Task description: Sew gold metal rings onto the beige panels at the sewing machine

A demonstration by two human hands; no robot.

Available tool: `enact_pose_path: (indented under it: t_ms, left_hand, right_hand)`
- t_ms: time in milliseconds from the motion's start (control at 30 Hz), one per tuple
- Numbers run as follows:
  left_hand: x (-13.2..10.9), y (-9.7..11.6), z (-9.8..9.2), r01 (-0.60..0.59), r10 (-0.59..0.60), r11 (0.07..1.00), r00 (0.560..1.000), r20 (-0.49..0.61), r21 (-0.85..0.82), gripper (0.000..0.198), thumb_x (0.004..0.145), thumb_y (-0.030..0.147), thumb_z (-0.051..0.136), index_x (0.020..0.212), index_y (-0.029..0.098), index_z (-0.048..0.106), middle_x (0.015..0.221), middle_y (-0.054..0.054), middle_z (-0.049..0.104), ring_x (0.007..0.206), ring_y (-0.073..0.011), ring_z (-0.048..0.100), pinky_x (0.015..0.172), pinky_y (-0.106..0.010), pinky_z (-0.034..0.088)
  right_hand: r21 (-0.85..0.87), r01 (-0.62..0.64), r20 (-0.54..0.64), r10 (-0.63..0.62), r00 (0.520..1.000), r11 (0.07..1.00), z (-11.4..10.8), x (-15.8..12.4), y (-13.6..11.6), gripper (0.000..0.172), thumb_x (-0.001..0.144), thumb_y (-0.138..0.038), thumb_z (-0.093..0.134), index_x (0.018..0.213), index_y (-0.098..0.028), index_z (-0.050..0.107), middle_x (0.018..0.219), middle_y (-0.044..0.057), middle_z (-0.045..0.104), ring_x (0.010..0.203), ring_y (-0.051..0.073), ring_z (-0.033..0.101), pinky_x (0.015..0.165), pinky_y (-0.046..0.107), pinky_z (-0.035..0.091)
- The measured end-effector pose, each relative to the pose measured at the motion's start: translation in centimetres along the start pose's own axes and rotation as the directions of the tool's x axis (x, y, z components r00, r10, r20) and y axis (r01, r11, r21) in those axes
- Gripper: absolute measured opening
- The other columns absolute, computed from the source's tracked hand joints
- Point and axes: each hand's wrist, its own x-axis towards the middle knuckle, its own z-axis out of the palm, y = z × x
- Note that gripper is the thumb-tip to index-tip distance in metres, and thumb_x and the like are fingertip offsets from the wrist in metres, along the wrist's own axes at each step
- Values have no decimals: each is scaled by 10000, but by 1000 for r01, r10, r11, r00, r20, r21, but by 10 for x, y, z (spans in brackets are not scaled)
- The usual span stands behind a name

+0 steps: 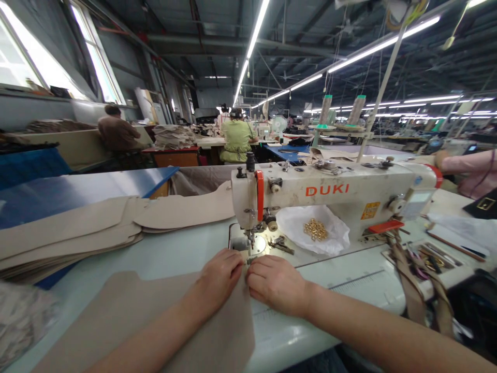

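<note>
A white sewing machine (pixel 349 194) marked DUKI stands on the pale table (pixel 186 251). A beige fabric piece (pixel 128 316) lies in front of me, its far corner just before the needle (pixel 250 241). My left hand (pixel 221 277) rests on that corner with its fingers curled down. My right hand (pixel 275 282) sits beside it, fingertips pinched on the fabric's edge near the needle plate.
A stack of beige cut pieces (pixel 77 228) lies at the left. A white bag holding several gold rings (pixel 315 229) sits under the machine arm. Straps and small tools (pixel 423 264) are at the right. A person's sleeve (pixel 469 171) shows far right; other workers sit behind.
</note>
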Motion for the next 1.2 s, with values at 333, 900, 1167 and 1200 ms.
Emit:
enact_pose_path:
  t_ms: [333,900,1167,1200]
  left_hand:
    - [3,-4,-2,-29,26,999,996,83,32,171,785,79,513,658,182,564,680,-11,626,677,-160,565,621,-259,462]
    - [-4,-4,3,-121,124,992,988,-93,35,225,866,126,412,720,186,571,692,-22,630,669,-156,575,616,-266,491]
    - [-3,-3,3,-113,114,993,991,-72,19,245,878,149,400,718,188,581,707,-25,639,681,-153,573,635,-271,500]
    - [-3,-3,3,-114,115,993,990,-77,19,244,879,150,401,717,187,580,708,-27,638,682,-155,573,635,-272,500]
  right_hand:
    - [152,33,11,-35,999,988,2,-2,0,201,907,-184,452,768,-166,596,792,40,644,758,153,563,756,267,453]
    - [168,2,-12,0,1000,986,6,-3,0,206,911,-201,454,753,-175,584,803,29,646,764,151,561,747,267,450]
    - [190,-10,-2,11,1000,982,5,-2,-1,201,904,-187,463,746,-174,588,796,33,648,753,150,563,747,259,445]
    - [191,-14,2,13,1000,982,4,-2,-2,206,906,-186,458,747,-174,589,801,34,650,754,152,563,748,260,445]
